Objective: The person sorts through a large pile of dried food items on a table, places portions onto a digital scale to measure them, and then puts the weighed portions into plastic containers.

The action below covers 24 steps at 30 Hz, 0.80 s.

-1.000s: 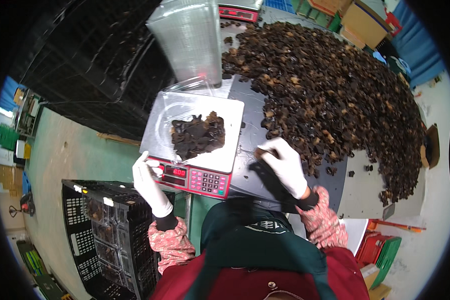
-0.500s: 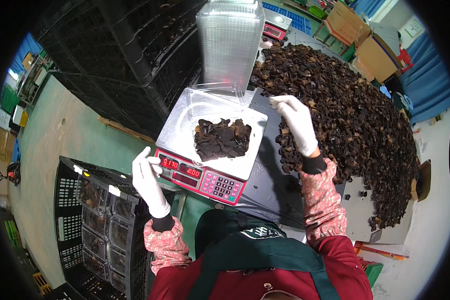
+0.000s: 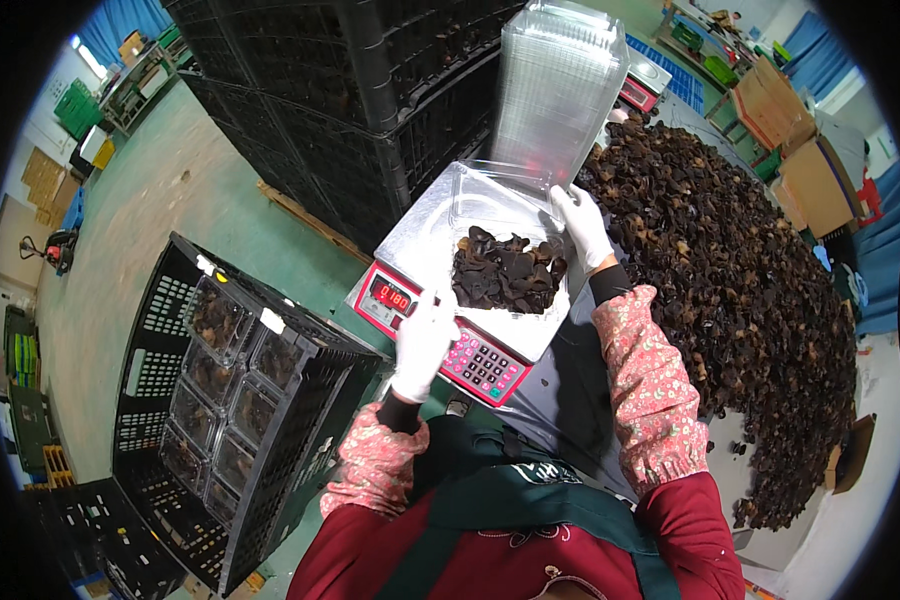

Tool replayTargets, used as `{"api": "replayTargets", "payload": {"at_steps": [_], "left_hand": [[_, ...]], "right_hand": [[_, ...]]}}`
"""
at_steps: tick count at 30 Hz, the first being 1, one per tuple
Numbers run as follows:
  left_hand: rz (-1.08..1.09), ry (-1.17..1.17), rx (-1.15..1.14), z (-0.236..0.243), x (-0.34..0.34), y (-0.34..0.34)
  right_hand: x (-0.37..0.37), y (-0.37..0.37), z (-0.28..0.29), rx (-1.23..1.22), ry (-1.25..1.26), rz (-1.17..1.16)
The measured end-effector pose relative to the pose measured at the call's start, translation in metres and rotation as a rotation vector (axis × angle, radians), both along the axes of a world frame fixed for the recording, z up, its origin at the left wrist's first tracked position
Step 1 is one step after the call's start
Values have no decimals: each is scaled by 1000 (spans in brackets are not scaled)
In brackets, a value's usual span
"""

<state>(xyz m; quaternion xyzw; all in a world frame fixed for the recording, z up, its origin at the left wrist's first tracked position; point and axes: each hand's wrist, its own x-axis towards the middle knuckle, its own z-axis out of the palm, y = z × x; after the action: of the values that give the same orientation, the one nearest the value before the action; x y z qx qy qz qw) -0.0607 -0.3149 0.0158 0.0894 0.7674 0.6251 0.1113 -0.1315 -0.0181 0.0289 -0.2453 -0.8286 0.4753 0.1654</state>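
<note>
Right hand [image 3: 583, 228] at clear clamshell [image 3: 500, 214] right rim, left hand [image 3: 426, 342] near front-left corner; can't tell if gripping. Clamshell, lid up, on scale [image 3: 485, 364], holds wood-ear mushrooms [image 3: 510, 274]; black crate [image 3: 292, 425] holds filled boxes [image 3: 210, 372].

From a distance I can make out a scuffed green floor [image 3: 170, 205], a white wall [image 3: 885, 385] bending down the right rim, blue curtains [image 3: 878, 275] on either side, and a cluttered table [image 3: 138, 92] toward the upper left.
</note>
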Motion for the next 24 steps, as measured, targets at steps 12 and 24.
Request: {"api": "replayTargets", "payload": {"at_steps": [12, 24], "left_hand": [[12, -291, 462, -7, 17, 14], [125, -96, 470, 20, 50, 18]], "right_hand": [[172, -42, 6, 173, -20, 136], [185, -37, 12, -807, -47, 507]]}}
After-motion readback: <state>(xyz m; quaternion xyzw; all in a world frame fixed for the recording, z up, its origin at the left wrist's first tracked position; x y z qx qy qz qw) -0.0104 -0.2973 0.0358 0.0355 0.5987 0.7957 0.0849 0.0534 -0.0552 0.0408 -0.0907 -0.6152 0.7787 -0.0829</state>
